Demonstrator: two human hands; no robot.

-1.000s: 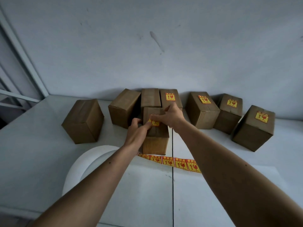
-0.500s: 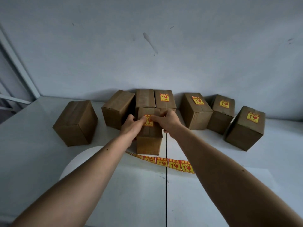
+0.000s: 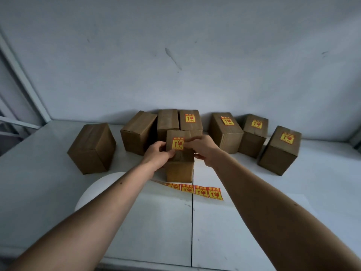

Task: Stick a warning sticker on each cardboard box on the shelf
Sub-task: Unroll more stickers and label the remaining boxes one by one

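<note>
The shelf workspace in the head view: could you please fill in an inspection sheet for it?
Surface: white shelf, seam down the middle.
Job's things: eight cardboard boxes; front box bears a warning sticker; four boxes to the right labelled, e.g. far-right box; three left boxes bare, e.g. far-left box; sticker strip lies in front.
Clutter: white round object, partly hidden.
Grippers: left hand and right hand, fingers at the sticker's edges.
Cables: nothing seen.
Surroundings: grey wall, metal frame at left.
</note>
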